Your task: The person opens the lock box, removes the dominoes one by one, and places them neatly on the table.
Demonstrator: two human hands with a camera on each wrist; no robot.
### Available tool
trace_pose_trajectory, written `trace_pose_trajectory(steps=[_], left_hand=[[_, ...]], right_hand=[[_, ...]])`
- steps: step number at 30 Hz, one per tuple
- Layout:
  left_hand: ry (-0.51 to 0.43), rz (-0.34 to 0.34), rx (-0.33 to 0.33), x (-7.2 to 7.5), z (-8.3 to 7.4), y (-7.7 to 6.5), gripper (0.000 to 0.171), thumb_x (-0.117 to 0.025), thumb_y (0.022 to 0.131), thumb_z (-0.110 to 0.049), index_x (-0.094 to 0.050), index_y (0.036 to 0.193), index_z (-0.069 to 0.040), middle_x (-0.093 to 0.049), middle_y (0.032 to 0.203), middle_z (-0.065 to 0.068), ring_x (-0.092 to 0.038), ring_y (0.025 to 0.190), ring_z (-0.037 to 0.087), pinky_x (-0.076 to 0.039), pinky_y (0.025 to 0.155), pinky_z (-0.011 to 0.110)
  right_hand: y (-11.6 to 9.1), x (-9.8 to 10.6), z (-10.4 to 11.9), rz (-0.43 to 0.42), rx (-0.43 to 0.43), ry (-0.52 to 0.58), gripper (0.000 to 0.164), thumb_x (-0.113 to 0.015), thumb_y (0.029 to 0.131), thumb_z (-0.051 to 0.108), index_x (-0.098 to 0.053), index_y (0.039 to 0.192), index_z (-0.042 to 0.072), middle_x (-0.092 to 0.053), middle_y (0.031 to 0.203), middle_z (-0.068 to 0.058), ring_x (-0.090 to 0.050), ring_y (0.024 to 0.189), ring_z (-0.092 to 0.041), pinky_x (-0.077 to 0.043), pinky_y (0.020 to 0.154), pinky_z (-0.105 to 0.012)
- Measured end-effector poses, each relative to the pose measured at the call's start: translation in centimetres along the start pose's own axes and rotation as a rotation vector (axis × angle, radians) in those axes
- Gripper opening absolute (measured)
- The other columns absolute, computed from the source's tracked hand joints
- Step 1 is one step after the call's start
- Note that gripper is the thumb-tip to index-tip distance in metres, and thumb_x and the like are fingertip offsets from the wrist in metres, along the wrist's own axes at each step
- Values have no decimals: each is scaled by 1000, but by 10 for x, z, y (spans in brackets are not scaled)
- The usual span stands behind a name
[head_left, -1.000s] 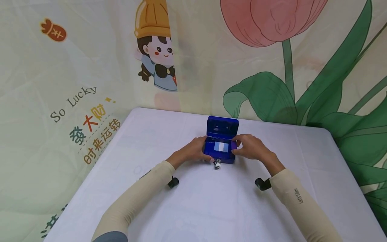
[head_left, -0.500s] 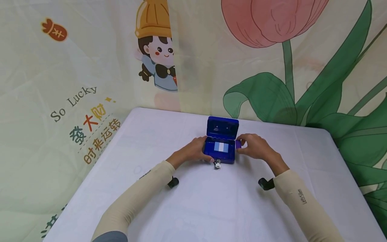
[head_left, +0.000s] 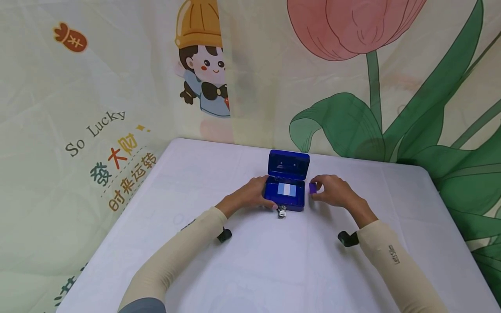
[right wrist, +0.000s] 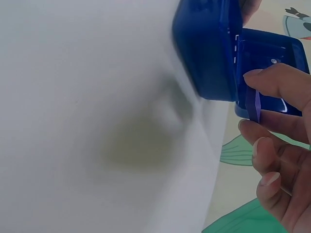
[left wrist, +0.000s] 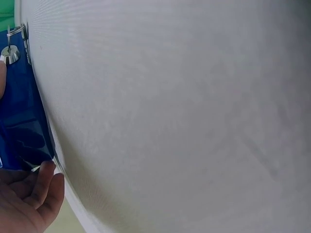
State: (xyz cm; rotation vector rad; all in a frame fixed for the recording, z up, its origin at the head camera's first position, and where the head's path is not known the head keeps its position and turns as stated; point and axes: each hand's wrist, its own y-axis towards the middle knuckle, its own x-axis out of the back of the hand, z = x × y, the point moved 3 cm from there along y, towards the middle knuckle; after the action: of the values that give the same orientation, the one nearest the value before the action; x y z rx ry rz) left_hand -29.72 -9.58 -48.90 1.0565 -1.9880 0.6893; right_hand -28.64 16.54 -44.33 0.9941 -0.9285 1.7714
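Note:
A small blue cash box [head_left: 268, 191] stands on the table with its lid [head_left: 288, 164] raised at the back. A light blue and white striped label [head_left: 287, 190] shows inside it. Keys [head_left: 282, 212] on a ring hang from the lock [left wrist: 10, 54] at its front. My left hand [head_left: 254, 192] holds the box by its left side, thumb at the front and fingers toward the back. To the right of the box, my right hand [head_left: 330, 190] pinches a small flat purple block [right wrist: 252, 103] between thumb and fingers, a short gap from the box wall.
A white cloth covers the table [head_left: 250, 269]. Close behind the box hangs a printed backdrop [head_left: 258, 87] with a tulip and a cartoon figure. Black wrist cameras [head_left: 347, 238] sit under both forearms.
My right hand has drawn the purple block from the box's right inner side out over the rim and rightward. The left hand and the box have stayed in place.

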Motion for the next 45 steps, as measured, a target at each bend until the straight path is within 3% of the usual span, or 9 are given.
trace_pose_trajectory(steps=[12, 26, 45], left_hand=[[4, -4, 7, 0, 0, 2, 112, -86, 74, -53, -25, 159, -10, -47, 153, 14, -45, 139, 29, -36, 117, 49], [3, 0, 32, -2, -1, 2, 114, -85, 74, -54, -22, 160, -12, -44, 156, 12, -42, 142, 29, -33, 118, 50], [4, -3, 39, -2, 0, 1, 115, -85, 74, -55, -23, 160, -12, -44, 155, 13, -41, 141, 31, -33, 118, 51]], right_hand=[[2, -5, -9, 29, -14, 14, 48, -80, 86, 23, -65, 128, 4, -69, 106, -10, -61, 90, -23, -55, 76, -36], [0, -14, -19, 39, -35, 8, 48, -80, 85, 24, -66, 126, 5, -69, 107, -10, -61, 95, -24, -55, 84, -41], [4, -25, -22, 63, -27, 6, 48, -81, 84, 23, -66, 125, 3, -71, 105, -10, -62, 91, -22, -56, 83, -39]])
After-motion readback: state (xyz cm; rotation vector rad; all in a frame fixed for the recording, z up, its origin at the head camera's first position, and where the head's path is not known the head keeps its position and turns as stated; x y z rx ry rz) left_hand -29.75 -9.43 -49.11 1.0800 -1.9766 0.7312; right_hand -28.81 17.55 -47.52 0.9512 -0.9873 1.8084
